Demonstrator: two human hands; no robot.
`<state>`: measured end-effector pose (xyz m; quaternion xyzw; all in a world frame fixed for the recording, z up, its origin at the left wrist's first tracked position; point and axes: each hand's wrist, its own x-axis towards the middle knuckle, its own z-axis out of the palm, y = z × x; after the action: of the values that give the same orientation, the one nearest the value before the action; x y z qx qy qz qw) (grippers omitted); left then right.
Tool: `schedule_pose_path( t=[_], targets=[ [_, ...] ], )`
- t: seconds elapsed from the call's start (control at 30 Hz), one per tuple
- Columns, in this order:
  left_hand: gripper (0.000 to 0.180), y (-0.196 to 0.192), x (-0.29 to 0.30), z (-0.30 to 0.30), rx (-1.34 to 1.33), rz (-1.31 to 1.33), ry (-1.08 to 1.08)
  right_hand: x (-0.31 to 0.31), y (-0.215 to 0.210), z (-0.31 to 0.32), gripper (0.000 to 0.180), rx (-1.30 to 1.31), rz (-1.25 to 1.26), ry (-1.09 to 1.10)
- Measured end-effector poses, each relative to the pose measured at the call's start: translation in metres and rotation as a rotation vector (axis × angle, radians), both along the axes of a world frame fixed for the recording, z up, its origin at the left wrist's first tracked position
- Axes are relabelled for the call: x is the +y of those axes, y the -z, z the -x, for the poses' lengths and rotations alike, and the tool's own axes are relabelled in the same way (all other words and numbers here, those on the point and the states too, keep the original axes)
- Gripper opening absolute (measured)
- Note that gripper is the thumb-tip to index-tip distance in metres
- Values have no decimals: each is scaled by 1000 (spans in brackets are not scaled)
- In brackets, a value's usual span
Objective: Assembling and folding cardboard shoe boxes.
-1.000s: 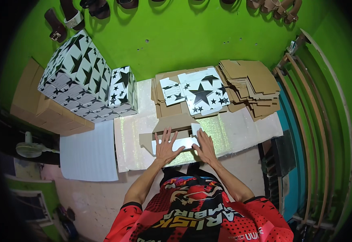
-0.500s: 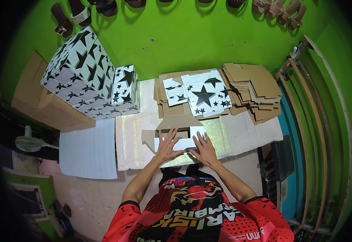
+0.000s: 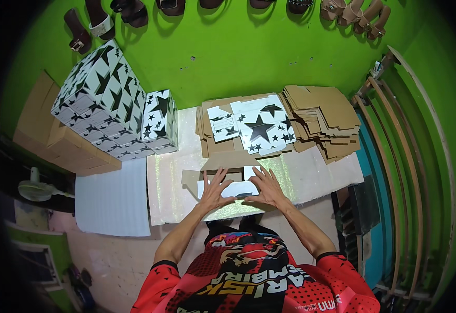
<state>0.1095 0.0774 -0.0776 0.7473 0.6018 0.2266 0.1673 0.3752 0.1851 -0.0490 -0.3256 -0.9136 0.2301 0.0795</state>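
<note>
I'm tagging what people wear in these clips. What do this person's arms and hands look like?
Both forearms are bare, as are the left hand and right hand: no gloves, and no watch or rings that I can make out. Short sleeves end above the elbows, red with dark patterning, part of a red, black and yellow printed shirt.

The person wears a red short-sleeved jersey with black-and-yellow graphics.

Mat, centre: on it lies a flat sheet, with the left hand on its left part and the right hand on its right part. Behind the sheet, a pile of printed sheets on cardboard; right of that pile, a cardboard stack. Left of the pile, a stack of boxes; a ribbed sheet lies left of the mat, with shoes on the wall behind.
</note>
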Motion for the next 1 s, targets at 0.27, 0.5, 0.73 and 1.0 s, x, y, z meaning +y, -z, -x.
schedule_pose_path(
  t=[0.27, 0.5, 0.73, 1.0],
  targets=[
    [85, 4, 2, 1, -13, 31, 1, 21, -7, 5, 84, -9, -6, -62],
    [85, 13, 4, 7, 20, 30, 27, 17, -8, 4, 76, 15, -40, -105],
    [79, 0, 14, 0, 82, -61, 84, 28, -3, 2, 81, 48, -8, -145],
    [73, -7, 14, -1, 55, 26, 153, 19, -3, -4, 86, -2, 19, -157]
  ],
)
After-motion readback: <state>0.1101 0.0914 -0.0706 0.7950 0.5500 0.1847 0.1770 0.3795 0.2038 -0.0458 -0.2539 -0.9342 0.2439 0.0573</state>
